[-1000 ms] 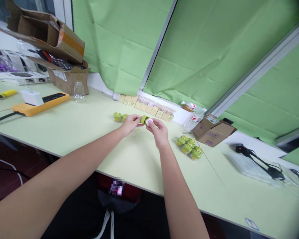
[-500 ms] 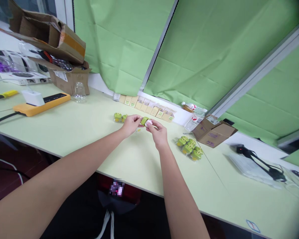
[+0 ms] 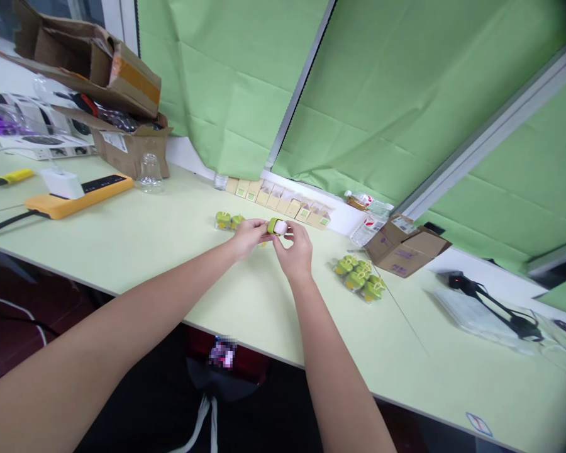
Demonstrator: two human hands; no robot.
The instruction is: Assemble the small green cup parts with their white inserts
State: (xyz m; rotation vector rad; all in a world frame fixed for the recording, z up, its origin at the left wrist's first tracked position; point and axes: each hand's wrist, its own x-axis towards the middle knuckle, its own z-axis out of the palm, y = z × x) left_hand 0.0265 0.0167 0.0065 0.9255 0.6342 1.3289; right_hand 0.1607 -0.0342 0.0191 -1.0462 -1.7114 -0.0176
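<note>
Left to right along the pale green surface [image 3: 136, 251]: a yellow-handled tool [image 3: 14, 178] lies at the far left, its exact type unclear; a yellow power strip [image 3: 78, 204] lies to its right, with a white plug adapter [image 3: 59, 184] on the strip's left end; a torn cardboard box [image 3: 127, 154] sits behind the strip; a clear glass jar [image 3: 149, 175] stands just beside that box; green roller blinds [image 3: 226, 82] hang behind the surface.

A clear bag of green parts [image 3: 224, 220] lies just beside the left hand [image 3: 249, 236]; the left hand is nearly closed, pinching the left end of a small green-and-white part [image 3: 276, 226]; this part is held above the surface, between both hands; the right hand [image 3: 295, 251] is curled narrowly around its pale right end; its exact kind is too small to tell.

A row of small cardboard cartons [image 3: 278, 201] stands behind the hands; a second clear bag of green parts [image 3: 358, 277] lies to the right; beyond it are a plastic bottle [image 3: 368, 229] and a small open cardboard box [image 3: 405, 248]; a clear plastic case [image 3: 481, 321] with a black cable [image 3: 495, 308] lies at the far right.
</note>
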